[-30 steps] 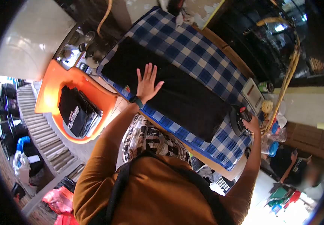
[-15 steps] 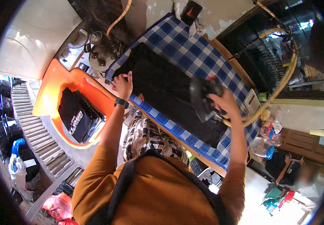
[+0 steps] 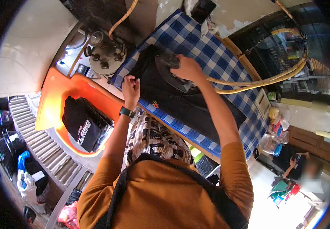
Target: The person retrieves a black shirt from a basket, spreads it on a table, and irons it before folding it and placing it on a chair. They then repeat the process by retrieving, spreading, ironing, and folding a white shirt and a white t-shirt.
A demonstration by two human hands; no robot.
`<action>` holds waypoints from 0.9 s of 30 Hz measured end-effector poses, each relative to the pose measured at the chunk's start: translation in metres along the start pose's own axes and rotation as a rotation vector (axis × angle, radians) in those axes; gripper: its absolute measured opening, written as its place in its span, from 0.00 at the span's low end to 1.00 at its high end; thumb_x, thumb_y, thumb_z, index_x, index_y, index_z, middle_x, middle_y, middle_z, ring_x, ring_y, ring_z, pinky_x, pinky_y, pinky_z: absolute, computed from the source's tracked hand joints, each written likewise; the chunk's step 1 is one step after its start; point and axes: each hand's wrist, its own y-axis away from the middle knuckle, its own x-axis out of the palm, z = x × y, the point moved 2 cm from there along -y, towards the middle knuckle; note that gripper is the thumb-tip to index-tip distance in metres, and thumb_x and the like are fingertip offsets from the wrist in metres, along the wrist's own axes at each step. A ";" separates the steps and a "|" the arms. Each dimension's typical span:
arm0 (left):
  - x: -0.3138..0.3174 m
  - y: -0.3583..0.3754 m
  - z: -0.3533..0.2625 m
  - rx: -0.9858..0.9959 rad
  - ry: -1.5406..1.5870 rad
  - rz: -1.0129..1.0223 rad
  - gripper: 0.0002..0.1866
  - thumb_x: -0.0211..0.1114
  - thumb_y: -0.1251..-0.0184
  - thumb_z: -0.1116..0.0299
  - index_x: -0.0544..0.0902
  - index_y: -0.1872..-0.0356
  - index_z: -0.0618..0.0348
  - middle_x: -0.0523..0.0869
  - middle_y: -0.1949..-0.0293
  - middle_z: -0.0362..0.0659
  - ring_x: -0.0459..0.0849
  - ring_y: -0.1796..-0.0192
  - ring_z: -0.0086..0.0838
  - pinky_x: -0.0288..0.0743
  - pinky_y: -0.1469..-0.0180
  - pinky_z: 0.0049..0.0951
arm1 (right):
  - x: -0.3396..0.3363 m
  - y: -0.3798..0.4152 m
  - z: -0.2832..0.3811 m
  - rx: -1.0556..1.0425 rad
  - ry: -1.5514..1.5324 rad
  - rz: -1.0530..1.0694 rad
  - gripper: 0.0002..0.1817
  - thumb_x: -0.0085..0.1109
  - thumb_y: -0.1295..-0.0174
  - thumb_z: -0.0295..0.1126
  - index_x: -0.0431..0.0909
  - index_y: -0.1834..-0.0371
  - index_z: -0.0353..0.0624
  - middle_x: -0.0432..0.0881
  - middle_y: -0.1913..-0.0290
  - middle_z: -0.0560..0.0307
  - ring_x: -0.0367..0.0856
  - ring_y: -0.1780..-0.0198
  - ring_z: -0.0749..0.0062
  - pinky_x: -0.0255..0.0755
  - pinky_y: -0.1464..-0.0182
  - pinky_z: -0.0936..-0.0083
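Head view: right hand (image 3: 188,68), upper middle of frame, grasping dark iron (image 3: 165,73) by its handle. Iron sits over black cloth (image 3: 199,108), near the cloth's upper-left end. Left hand (image 3: 131,91), left of centre, fingers curled at the cloth's left edge; can't tell if it pinches fabric. Black cloth runs diagonally from upper left to right of centre, on blue-white checked cover (image 3: 214,55). Yellowish hose (image 3: 264,84) passes right of the right hand. Orange chair (image 3: 53,93), left of frame, holds folded dark clothes (image 3: 80,124).
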 end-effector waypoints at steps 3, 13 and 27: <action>0.004 -0.035 -0.034 0.524 -0.332 -0.206 0.13 0.64 0.37 0.63 0.75 0.57 0.58 0.79 0.62 0.46 0.75 0.58 0.42 0.67 0.53 0.40 | -0.056 0.054 -0.029 0.286 -0.234 0.137 0.34 0.65 0.56 0.46 0.75 0.48 0.34 0.84 0.70 0.42 0.84 0.72 0.58 0.77 0.57 0.63; 0.085 -0.136 -0.045 0.625 -0.854 -0.260 0.16 0.50 0.28 0.53 0.78 0.63 0.53 0.81 0.64 0.42 0.77 0.58 0.41 0.65 0.59 0.45 | -0.018 0.156 -0.125 0.420 -0.188 0.064 0.26 0.66 0.56 0.43 0.79 0.58 0.35 0.83 0.69 0.40 0.85 0.65 0.50 0.77 0.56 0.59; 0.019 0.059 -0.258 1.426 -0.128 0.394 0.22 0.64 0.37 0.66 0.72 0.42 0.57 0.78 0.48 0.46 0.74 0.47 0.41 0.65 0.43 0.46 | -0.009 0.311 -0.220 0.875 -0.324 -0.332 0.25 0.61 0.49 0.44 0.78 0.61 0.29 0.81 0.81 0.45 0.83 0.79 0.62 0.78 0.67 0.68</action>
